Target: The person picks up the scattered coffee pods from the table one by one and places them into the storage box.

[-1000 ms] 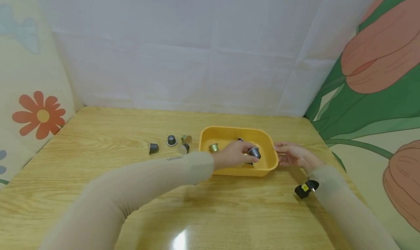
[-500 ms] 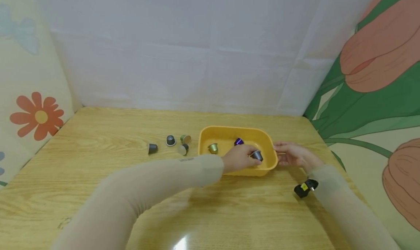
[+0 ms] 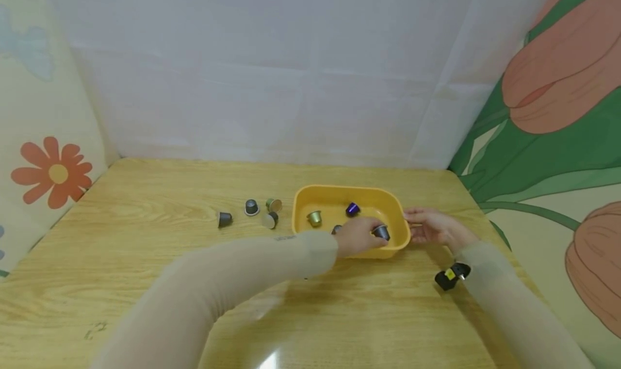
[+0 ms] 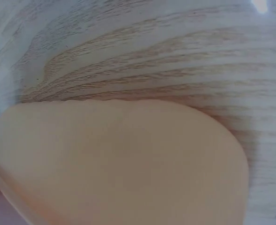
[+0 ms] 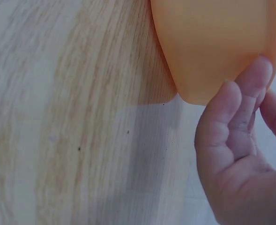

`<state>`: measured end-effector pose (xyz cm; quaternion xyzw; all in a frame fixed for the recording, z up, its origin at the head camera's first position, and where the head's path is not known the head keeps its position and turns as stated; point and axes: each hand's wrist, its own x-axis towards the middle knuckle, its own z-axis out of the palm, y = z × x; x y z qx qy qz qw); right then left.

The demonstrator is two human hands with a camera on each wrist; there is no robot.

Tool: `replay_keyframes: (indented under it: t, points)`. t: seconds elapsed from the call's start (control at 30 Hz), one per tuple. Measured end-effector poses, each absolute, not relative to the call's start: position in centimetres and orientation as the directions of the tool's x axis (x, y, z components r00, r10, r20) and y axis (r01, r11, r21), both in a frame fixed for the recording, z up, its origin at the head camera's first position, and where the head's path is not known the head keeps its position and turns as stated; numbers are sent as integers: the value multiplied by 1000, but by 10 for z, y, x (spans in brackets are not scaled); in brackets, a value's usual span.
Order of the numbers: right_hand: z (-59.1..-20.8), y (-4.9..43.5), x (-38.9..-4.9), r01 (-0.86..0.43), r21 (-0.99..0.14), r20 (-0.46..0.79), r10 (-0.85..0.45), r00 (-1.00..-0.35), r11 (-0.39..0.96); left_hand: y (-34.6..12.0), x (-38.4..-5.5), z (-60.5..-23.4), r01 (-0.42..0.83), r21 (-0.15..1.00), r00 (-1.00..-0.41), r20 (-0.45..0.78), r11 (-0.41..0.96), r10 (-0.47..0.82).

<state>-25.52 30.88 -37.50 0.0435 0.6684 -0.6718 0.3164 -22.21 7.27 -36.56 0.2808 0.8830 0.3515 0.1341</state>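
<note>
Since the last frame, left hand (image 3: 359, 236) has shifted slightly lower and rightward inside the yellow tub (image 3: 335, 196), carrying a dark capsule (image 3: 383, 232) with it; another dark one, the half-hidden capsule (image 3: 337, 229), now shows behind the wrist. Head view: the left hand pinches its capsule between thumb and fingers, tilted, wide rim uppermost, near the tub's right end; whether it touches the tub floor, cannot tell. Step in hand reads as setting this capsule down inside; next move probably calls for loosening the pinch and a lift clear of the rim. Also in the tub, a gold capsule (image 3: 315, 218) to the left and a blue capsule (image 3: 352, 209) towards the far wall. Four loose capsules (image 3: 251, 207) lie on the tabletop (image 3: 145, 250), left of the tub. Left arm reaches across from lower left, bent at the elbow, back of the hand up. Right hand (image 3: 433, 230) meets the tub's right end, seemingly steadying it. Left wrist view: mostly the tub's outer wall over wood grain; the grip itself is out of sight. Right wrist view: fingers gently bent, an extended fingertip against the outer wall, thumb apart; nothing clasped.
</note>
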Motion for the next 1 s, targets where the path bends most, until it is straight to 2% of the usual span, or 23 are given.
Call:
replay_keyframes:
  t: [0.4,1.0]
  points:
    - [-374,308,-254,483,-871,-478,-373,-795,87,72,-219,-359,312,803,-801,-65,508,595]
    - [-373,308,-253,482,-871,-482,-353,-802,93,27,-205,-342,193,910,-853,-28,366,521]
